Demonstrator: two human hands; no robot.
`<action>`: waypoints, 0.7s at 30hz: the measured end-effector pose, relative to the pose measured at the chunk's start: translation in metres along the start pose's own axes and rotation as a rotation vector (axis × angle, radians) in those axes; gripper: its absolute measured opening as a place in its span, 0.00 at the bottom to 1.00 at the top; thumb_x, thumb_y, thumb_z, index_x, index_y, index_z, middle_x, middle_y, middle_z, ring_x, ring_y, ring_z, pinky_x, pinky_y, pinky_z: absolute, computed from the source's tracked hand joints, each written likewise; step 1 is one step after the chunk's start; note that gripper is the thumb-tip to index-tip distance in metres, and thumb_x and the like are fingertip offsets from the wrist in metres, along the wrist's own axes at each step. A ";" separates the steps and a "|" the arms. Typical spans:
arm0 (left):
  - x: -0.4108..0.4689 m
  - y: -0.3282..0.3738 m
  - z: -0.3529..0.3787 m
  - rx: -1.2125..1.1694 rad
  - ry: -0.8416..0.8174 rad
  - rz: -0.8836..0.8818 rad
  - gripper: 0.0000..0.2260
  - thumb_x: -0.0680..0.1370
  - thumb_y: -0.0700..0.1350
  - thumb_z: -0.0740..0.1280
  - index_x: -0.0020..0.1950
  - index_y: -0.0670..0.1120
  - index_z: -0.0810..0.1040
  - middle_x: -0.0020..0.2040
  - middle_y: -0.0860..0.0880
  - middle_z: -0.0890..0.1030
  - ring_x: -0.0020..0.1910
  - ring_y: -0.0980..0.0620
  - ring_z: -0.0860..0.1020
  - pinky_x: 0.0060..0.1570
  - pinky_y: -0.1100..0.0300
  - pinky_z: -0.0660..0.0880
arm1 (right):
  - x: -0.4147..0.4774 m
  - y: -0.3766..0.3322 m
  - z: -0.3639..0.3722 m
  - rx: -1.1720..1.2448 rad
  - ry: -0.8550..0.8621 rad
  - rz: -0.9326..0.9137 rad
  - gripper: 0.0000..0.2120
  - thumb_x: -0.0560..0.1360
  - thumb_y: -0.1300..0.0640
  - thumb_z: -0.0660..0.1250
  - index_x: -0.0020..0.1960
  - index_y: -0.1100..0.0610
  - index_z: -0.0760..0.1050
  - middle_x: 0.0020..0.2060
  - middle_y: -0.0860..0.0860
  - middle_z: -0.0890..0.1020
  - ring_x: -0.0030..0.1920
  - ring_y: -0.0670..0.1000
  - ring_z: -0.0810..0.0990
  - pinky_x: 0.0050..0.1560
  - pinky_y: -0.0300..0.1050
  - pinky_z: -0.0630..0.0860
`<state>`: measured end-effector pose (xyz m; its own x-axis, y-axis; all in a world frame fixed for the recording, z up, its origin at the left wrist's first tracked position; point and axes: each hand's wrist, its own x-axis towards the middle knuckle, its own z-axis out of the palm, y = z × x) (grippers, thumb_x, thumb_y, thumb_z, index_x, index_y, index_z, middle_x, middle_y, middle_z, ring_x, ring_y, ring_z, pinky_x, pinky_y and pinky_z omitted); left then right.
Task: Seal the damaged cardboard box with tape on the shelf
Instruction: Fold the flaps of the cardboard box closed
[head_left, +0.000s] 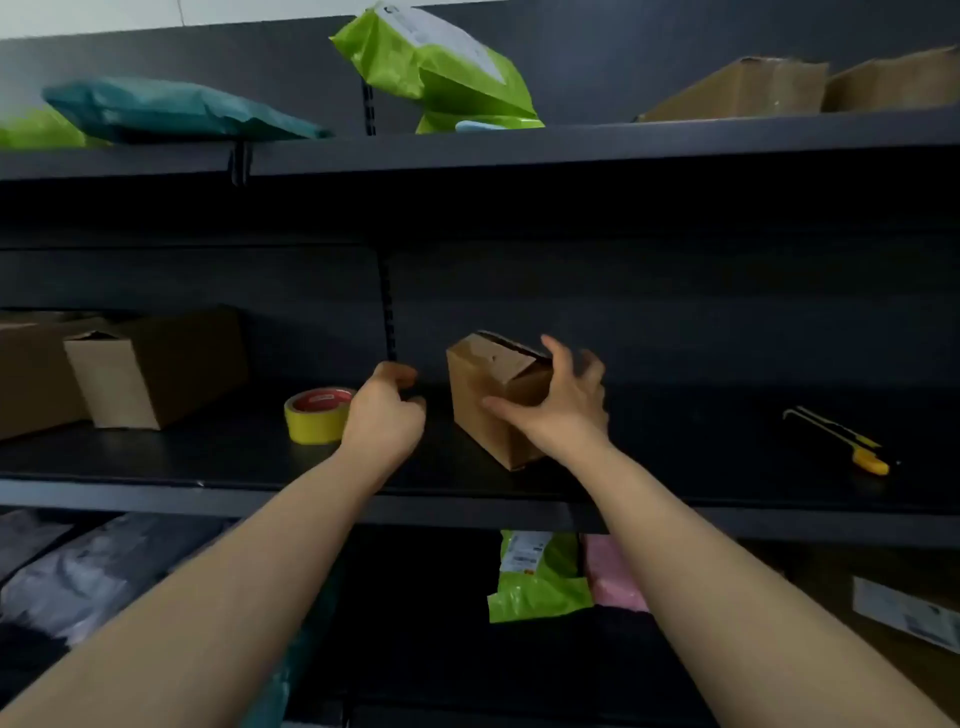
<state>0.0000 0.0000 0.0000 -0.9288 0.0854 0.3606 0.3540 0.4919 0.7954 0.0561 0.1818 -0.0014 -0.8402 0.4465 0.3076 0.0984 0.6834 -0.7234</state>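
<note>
- Damaged cardboard box (493, 400): small, plain brown, standing on the middle shelf (156, 493) near its centre, turned at an angle so one corner faces forward.
- Its top is not flat. One flap slopes up like a roof, and a dark gap shows along the upper edge where the flaps fail to meet.
- Right hand (563, 408): spread round the box's right end, thumb laid across the front face, index finger raised above the top. The other fingers are blurred, so I cannot tell whether it grips the box or only touches it.
- Left hand (384, 415): clenched loosely, fingers curled in with nothing visible inside them. It sits between the box and the tape, and it overlaps the roll's right edge.
- Tape roll (318, 415): one, yellow with a red core, lying flat on the same shelf left of the box.
- Utility knife (841, 441): one, black and yellow, lying well apart at the right of that shelf.
- Larger cardboard boxes: two at the left of the middle shelf (156, 369) and two on the top shelf at the right (743, 88).
- Green mailer bags: three, with two on the top shelf (441, 67) and one on the lower shelf.
- Teal bag (171, 109): one, on the top shelf.
- Pink bag (613, 577): one, beside the lower green bag.
</note>
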 end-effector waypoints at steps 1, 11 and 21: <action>0.002 -0.001 -0.001 0.007 -0.008 -0.003 0.17 0.80 0.40 0.64 0.68 0.47 0.70 0.59 0.49 0.76 0.41 0.56 0.76 0.35 0.62 0.72 | 0.003 -0.001 0.003 0.004 -0.007 -0.001 0.50 0.62 0.33 0.75 0.74 0.36 0.49 0.76 0.52 0.48 0.74 0.61 0.57 0.69 0.64 0.64; 0.037 -0.017 0.012 -0.028 -0.064 -0.024 0.19 0.80 0.41 0.65 0.70 0.46 0.68 0.67 0.48 0.75 0.54 0.52 0.74 0.49 0.60 0.71 | 0.011 0.013 0.012 0.213 0.031 -0.094 0.33 0.67 0.51 0.77 0.66 0.42 0.65 0.61 0.47 0.64 0.56 0.47 0.68 0.49 0.43 0.70; 0.052 -0.033 0.016 -0.227 -0.143 0.075 0.30 0.74 0.35 0.67 0.72 0.54 0.65 0.61 0.52 0.75 0.60 0.48 0.75 0.60 0.51 0.75 | -0.001 0.014 0.020 0.205 0.094 -0.361 0.38 0.63 0.58 0.79 0.66 0.40 0.64 0.68 0.44 0.62 0.65 0.37 0.61 0.59 0.17 0.56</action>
<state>-0.0615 0.0025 -0.0154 -0.8995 0.2433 0.3630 0.4228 0.2743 0.8637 0.0478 0.1792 -0.0249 -0.7484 0.2566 0.6116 -0.3092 0.6807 -0.6641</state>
